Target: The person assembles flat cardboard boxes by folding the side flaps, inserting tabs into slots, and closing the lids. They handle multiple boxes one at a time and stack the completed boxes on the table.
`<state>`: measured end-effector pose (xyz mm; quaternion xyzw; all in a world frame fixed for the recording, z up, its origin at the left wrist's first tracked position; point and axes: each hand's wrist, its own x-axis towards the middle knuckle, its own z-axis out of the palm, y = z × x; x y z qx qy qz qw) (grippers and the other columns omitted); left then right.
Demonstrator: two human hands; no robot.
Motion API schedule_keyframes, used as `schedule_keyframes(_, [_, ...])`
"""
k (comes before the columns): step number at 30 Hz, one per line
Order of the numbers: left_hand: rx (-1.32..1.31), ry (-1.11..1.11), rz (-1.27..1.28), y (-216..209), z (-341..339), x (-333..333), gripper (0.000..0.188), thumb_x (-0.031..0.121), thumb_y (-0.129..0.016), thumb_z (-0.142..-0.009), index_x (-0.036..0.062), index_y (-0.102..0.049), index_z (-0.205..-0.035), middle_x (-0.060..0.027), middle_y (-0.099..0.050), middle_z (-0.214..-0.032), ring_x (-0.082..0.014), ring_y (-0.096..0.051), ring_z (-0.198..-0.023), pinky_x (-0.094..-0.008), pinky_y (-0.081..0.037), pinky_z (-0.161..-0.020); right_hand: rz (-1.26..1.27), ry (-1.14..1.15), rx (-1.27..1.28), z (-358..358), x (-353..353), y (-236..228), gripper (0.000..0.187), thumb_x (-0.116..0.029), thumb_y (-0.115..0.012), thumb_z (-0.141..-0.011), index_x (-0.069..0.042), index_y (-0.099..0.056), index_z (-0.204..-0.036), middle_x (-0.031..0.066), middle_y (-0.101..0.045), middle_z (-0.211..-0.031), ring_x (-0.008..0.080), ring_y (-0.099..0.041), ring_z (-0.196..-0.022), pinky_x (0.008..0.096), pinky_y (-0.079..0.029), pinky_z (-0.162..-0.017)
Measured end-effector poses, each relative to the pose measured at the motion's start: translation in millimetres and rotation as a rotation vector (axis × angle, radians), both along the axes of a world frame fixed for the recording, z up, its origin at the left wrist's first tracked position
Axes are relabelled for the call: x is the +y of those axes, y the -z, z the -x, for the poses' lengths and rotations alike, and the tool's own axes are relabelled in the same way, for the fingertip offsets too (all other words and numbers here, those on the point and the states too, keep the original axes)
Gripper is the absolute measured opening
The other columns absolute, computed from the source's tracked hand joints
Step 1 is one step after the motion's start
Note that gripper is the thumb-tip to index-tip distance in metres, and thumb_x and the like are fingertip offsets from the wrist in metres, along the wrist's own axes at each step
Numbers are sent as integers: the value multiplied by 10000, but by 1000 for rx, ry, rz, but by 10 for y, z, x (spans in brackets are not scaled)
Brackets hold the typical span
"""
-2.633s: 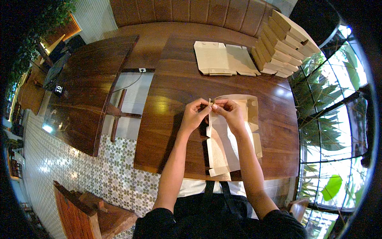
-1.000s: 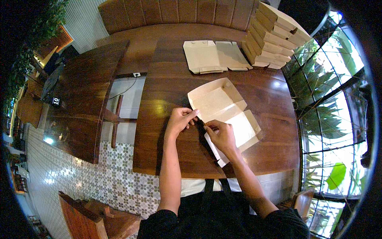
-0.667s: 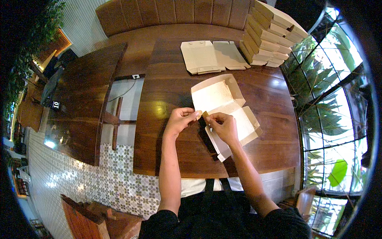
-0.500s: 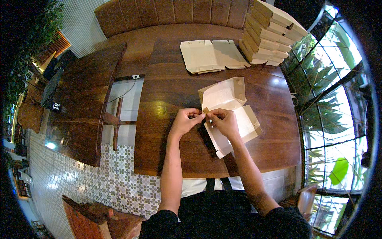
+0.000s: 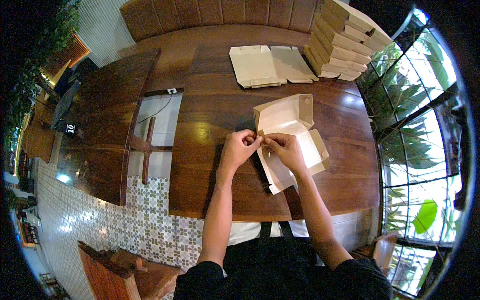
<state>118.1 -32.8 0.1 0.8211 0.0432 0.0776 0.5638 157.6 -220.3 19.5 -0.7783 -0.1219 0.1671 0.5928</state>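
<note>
A partly folded cardboard box (image 5: pixel 287 116) lies opened out on the dark wooden table, its far and right walls standing up. At its left corner, my left hand (image 5: pixel 239 150) pinches the cardboard between thumb and forefinger. Right beside it, my right hand (image 5: pixel 286 150) grips the same corner with bent fingers, its wrist passing over the near panel. The fingertips of both hands almost meet there and cover the flap between them. Small round tabs show on the upright walls.
Beyond the box lie flat unfolded cardboard blanks (image 5: pixel 255 67). A tall stack of folded cardboard boxes (image 5: pixel 340 45) rises at the far right, close to the window grid (image 5: pixel 415 165). A second wooden table (image 5: pixel 105 130) stands to the left, and a padded bench (image 5: pixel 215 15) runs behind.
Both hands stay on the box's left corner, with the fingers slightly shifted and the left hand turned a little. The whole view has moved slightly.
</note>
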Motion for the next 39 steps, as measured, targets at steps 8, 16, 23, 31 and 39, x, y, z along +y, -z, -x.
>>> schedule_keyframes(8, [-50, -57, 13, 2, -2, -43, 220, 219, -821, -902, 21, -724, -897, 6, -675, -722, -49, -513, -633, -255, -423, -569, -58, -8, -14, -2, 5, 15, 195, -134, -722, -1004, 18, -773, -1114, 27, -751, -854, 74, -624, -706, 263, -506, -646])
schedule_keyframes(16, [-85, -17, 18, -1, -6, -33, 227, 201, -824, -909, 30, -686, -852, -1, -678, -742, -59, -542, -657, -252, -436, -582, -16, 29, -76, -38, -15, 114, 177, -150, -760, -968, 2, -795, -1053, 55, -777, -851, 92, -668, -708, 281, -543, -651])
schedule_keyframes(23, [-141, 106, 127, -75, 38, 25, 236, 206, -767, -961, -19, -724, -902, -46, -727, -795, -62, -613, -704, -252, -491, -620, -27, -10, -84, -78, -72, -9, 211, -188, -824, -922, -10, -801, -1033, 44, -787, -889, 93, -675, -764, 267, -539, -696])
schedule_keyframes(31, [-78, 212, 408, -54, 45, 67, 191, 186, -737, -1002, -4, -741, -986, -31, -731, -869, -72, -631, -757, -253, -515, -660, -7, -31, -28, -111, -111, -100, 184, -144, -790, -956, 6, -778, -1062, 50, -776, -926, 93, -690, -820, 252, -547, -744])
schedule_keyframes(39, [-144, 131, 398, -22, 1, 17, 194, 155, -788, -963, -23, -734, -1017, -55, -705, -917, -94, -667, -766, -249, -549, -647, -60, -99, -34, -220, -126, -39, 154, -92, -714, -1003, 38, -721, -1086, 46, -750, -925, 117, -693, -828, 263, -556, -774])
